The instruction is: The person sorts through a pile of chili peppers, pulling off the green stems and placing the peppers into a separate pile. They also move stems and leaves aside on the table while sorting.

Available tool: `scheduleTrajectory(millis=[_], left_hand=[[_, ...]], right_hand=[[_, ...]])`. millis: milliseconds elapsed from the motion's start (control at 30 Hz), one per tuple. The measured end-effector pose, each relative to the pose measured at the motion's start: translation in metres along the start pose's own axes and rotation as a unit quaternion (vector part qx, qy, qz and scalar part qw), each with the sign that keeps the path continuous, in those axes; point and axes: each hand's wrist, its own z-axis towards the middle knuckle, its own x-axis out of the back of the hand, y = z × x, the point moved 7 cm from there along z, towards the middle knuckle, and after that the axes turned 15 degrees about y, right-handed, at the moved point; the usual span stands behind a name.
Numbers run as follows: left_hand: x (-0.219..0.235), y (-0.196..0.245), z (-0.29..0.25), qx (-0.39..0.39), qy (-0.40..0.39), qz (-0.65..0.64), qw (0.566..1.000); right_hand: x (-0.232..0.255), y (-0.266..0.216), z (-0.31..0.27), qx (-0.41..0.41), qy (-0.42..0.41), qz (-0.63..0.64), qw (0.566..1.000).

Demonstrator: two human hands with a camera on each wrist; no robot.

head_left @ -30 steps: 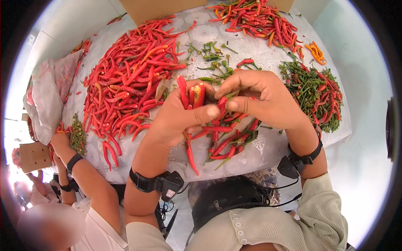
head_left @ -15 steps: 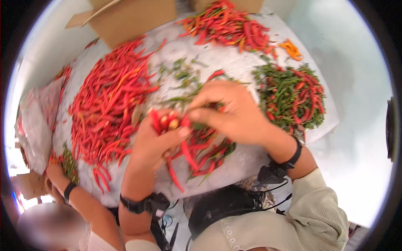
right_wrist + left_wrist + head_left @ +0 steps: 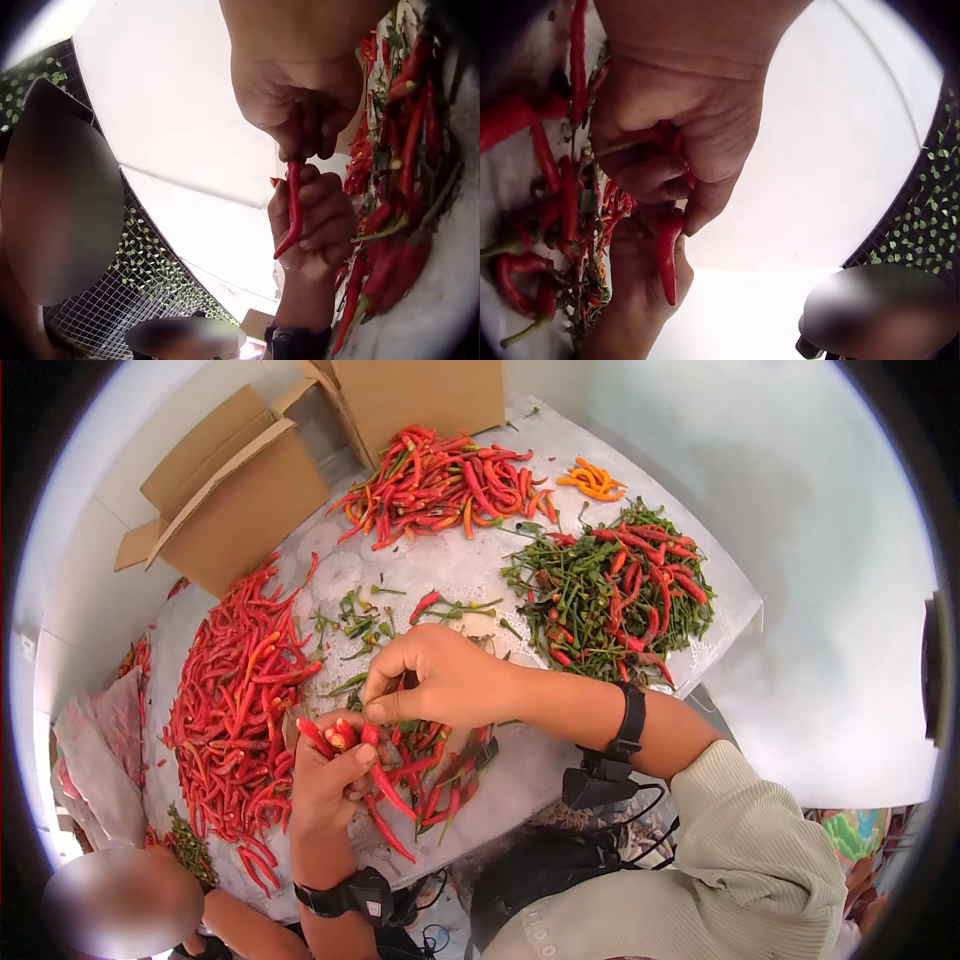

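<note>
My left hand holds several red chilies in its curled fingers, their pale cut ends facing up. One more chili lies across that hand's thumb and points down toward the table. My right hand meets it from above, thumb and fingertips pinching the stem end of this chili. The right wrist view shows the same chili hanging from the right fingertips against the left hand. Below the hands, a loose bunch of stemmed chilies lies on the table.
A big heap of red chilies spreads on the left. Farther back sit another chili pile, a few orange chilies and two cardboard boxes. Green stems mixed with chilies are heaped at right. Another person's arm shows lower left.
The head view has swung to the right, bringing the boxes into sight. Both hands stay together, and the chili between them now lies along the left thumb with the right fingertips at its top.
</note>
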Motion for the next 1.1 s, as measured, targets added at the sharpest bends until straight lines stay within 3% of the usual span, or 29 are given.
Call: scheduleTrajectory(millis=[233, 400, 467, 533, 600, 700, 767, 867, 967, 1067, 1100], left_hand=[[0.002, 0.001, -0.002, -0.012, 0.015, 0.038, 0.999], [0.007, 0.000, 0.003, -0.017, 0.036, 0.055, 0.998], [0.004, 0.005, 0.002, -0.020, 0.008, 0.044, 0.999], [0.007, 0.006, 0.001, -0.023, 0.000, 0.026, 0.999], [0.013, 0.003, 0.007, -0.026, 0.007, 0.000, 1.000], [0.015, 0.002, 0.009, 0.001, -0.008, -0.072, 0.997], [0.016, -0.003, 0.012, 0.036, -0.033, -0.133, 0.990], [0.015, -0.005, 0.014, 0.086, -0.053, -0.192, 0.976], [0.014, -0.005, 0.015, 0.088, -0.009, -0.201, 0.976], [0.010, -0.002, 0.012, 0.073, -0.011, -0.200, 0.977], [0.010, 0.000, 0.011, 0.053, 0.002, -0.175, 0.983]], right_hand=[[-0.004, 0.014, -0.002, -0.130, -0.034, 0.132, 0.982], [-0.005, 0.016, -0.001, -0.138, -0.026, 0.133, 0.981], [-0.003, 0.015, 0.001, -0.141, -0.010, 0.140, 0.980], [0.007, 0.012, 0.004, -0.120, 0.050, 0.144, 0.981], [0.031, -0.007, 0.007, -0.041, 0.103, -0.022, 0.994], [0.073, -0.044, 0.003, 0.075, 0.203, -0.224, 0.950], [0.092, -0.067, -0.008, 0.140, 0.216, -0.443, 0.859], [0.117, -0.059, -0.024, 0.101, 0.127, -0.667, 0.727], [0.109, -0.057, -0.031, 0.085, 0.101, -0.674, 0.727], [0.073, -0.042, -0.021, 0.098, 0.022, -0.581, 0.808], [0.061, -0.033, -0.017, 0.082, -0.011, -0.586, 0.806]])
